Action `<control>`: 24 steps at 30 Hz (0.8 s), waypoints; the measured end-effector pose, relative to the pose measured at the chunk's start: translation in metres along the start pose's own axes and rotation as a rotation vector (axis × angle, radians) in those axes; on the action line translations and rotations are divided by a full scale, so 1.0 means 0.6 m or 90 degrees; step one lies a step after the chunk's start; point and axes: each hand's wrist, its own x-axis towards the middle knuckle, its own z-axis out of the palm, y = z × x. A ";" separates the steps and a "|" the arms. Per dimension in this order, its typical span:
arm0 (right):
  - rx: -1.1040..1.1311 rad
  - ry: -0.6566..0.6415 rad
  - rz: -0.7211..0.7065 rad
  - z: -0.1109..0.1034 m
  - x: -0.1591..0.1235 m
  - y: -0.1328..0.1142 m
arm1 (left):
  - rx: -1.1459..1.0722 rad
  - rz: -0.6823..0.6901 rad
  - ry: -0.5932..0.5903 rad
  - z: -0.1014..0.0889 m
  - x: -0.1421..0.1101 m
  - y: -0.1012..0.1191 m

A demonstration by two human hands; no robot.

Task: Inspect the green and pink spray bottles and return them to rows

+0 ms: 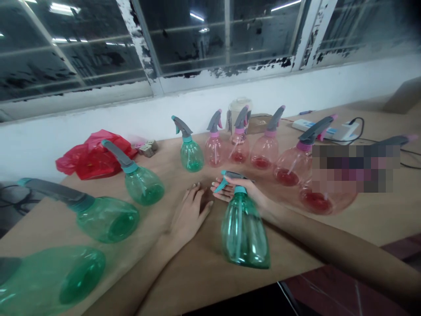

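My right hand point(253, 192) holds a green see-through spray bottle point(246, 235) by its grey and teal trigger head, the thumb over the top and the fingers behind the trigger. The bottle tilts with its base toward me, near the table's front edge. My left hand point(190, 210) lies on the table to the left, open with its fingers stretched forward, and holds nothing. Beyond it stands another green spray bottle point(192, 156). More green spray bottles, such as this one point(144, 186), stand along the left side. Several pink spray bottles point(265, 151) stand in a curved row behind and right.
On the brown table point(194, 285), a red plastic bag point(95, 156) lies at the back left beside small grey blocks point(148, 148). A pale container point(240, 107) stands against the wall. A white power strip point(342, 131) with black cables lies at the back right. A blurred patch covers part of the right side.
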 end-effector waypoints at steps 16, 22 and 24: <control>0.017 0.003 0.035 -0.013 0.012 -0.011 | 0.061 0.016 0.009 0.006 -0.001 -0.002; 0.030 -0.030 0.032 -0.004 0.006 -0.010 | 0.060 0.022 0.008 0.008 -0.003 -0.005; 0.028 -0.031 0.020 0.001 0.003 -0.009 | 0.054 0.028 0.016 0.010 -0.004 -0.006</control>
